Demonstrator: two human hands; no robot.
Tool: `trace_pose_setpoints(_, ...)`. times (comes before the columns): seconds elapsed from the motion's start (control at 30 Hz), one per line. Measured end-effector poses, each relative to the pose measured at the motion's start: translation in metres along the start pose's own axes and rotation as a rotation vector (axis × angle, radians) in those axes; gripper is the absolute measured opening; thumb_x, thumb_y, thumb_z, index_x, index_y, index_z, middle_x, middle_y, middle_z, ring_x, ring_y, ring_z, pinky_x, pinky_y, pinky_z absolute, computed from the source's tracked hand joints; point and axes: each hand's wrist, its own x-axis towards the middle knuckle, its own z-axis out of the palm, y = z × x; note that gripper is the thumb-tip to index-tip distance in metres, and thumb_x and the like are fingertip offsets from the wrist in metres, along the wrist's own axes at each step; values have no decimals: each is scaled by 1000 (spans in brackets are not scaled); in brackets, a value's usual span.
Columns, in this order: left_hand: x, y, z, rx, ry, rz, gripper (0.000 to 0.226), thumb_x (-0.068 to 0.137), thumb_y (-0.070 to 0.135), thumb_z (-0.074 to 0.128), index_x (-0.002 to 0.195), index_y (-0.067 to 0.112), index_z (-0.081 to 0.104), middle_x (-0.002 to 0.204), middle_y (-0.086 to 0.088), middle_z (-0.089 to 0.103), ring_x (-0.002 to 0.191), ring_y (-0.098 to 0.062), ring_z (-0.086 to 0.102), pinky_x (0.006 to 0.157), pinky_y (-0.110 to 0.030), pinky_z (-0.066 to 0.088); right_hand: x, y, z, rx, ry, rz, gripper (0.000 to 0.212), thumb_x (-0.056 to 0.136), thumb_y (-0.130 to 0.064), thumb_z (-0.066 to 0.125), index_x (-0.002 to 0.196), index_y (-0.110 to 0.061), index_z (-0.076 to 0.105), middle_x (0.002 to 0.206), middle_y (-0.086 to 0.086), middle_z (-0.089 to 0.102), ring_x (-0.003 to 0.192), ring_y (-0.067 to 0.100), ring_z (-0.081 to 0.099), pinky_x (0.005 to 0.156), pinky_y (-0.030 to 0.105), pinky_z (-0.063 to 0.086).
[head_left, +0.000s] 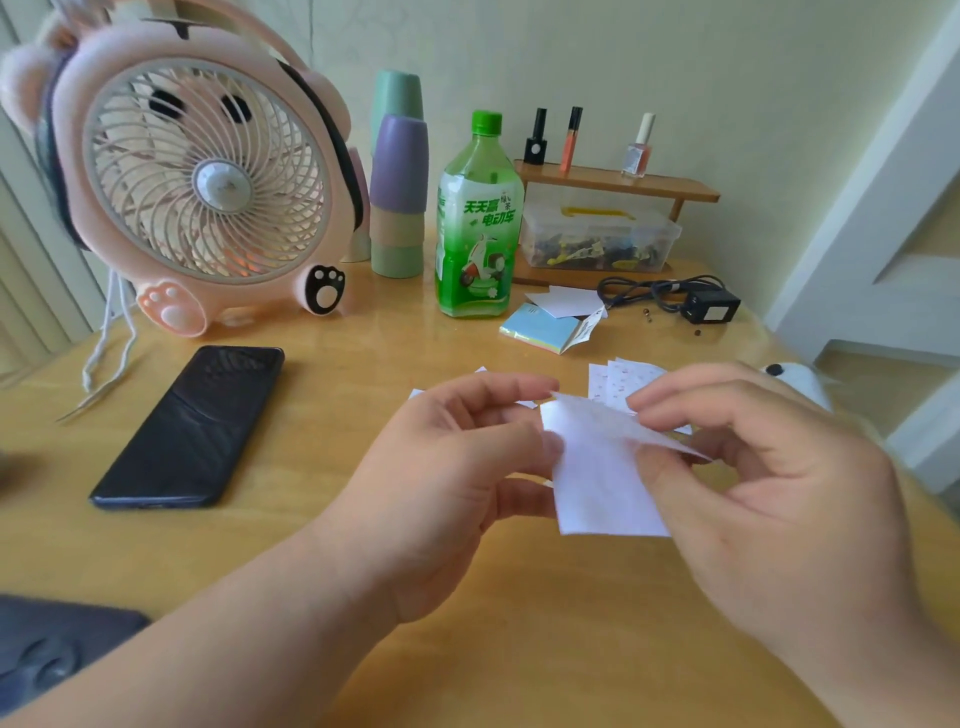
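Head view, left hand (467, 462) and right hand (769, 467) pinching white paper (597, 478).

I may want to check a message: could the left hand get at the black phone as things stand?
Probably yes. The black phone lies flat on the table left of the left hand, with nothing between them. That hand pinches the white paper, but the right hand holds it too.
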Motion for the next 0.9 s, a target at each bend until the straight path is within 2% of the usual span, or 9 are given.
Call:
trace_pose_setpoints(0.1, 0, -1, -2, 16, -34, -1, 30, 71, -5, 61, 95, 5, 76, 88, -20, 70, 78, -28, 67, 61, -33, 57, -2, 1, 2, 17, -19, 16, 26, 77, 6, 73, 81, -18, 66, 99, -9, 70, 92, 18, 67, 66, 33, 53)
trace_pose_setpoints(0.2, 0, -1, -2, 33, -29, -6, 29, 71, -4, 60, 94, 5, 76, 93, -24, 73, 82, -31, 69, 63, -34, 57, -2, 2, 2, 80, -57, 21, 28, 68, 6, 62, 82, -19, 65, 102, -10, 70, 101, 23, 66, 69, 38, 55)
trace_pose_setpoints(0.3, 0, 0, -1, 20, -2, 9, 24, 72, 0, 61, 87, 8, 77, 88, -21, 73, 69, -26, 67, 58, -34, 55, -2, 4, 1, 83, -74, 18, 30, 65, 7, 58, 81, -17, 65, 106, -11, 69, 98, 26, 66, 74, 37, 54)
trace_pose_setpoints(0.37, -1, 1, -1, 8, 20, 27, 20, 73, 2, 65, 90, 4, 75, 83, -20, 72, 62, -24, 63, 56, -32, 54, -1, 3, 0, 41, -75, 12, 30, 63, 7, 55, 80, -15, 66, 107, -11, 69, 100, 23, 66, 77, 36, 52)
trace_pose_setpoints(0.63, -1, 0, 2, 72, 86, 101, 26, 71, 7, 76, 96, 1, 73, 91, -28, 74, 71, -31, 72, 64, -33, 58, 1, 7, 1, 14, -70, -77, 32, 59, 14, 54, 78, -9, 66, 107, -5, 70, 102, 24, 65, 76, 41, 52)
trace_pose_setpoints(0.7, -1, 1, 2, 91, 92, 119, 26, 71, 9, 77, 96, 2, 73, 85, -22, 76, 70, -30, 73, 66, -35, 59, 2, 8, -1, 10, -71, -81, 32, 59, 16, 56, 77, -8, 66, 106, -2, 71, 101, 22, 63, 77, 38, 50)
trace_pose_setpoints(0.83, -3, 4, 3, 127, 88, 126, 24, 75, 2, 82, 98, 3, 73, 84, -17, 77, 71, -28, 74, 68, -35, 61, 3, 4, -2, -61, -57, -109, 28, 60, 15, 56, 75, -6, 67, 104, 0, 71, 98, 14, 62, 80, 22, 45)
trace_pose_setpoints(0.9, -3, 4, 3, 143, 84, 122, 23, 78, 1, 82, 99, 3, 73, 86, -17, 78, 72, -28, 74, 69, -35, 61, 3, 4, -2, -64, -52, -113, 26, 60, 14, 56, 74, -5, 67, 103, 0, 71, 98, 15, 63, 80, 22, 45)
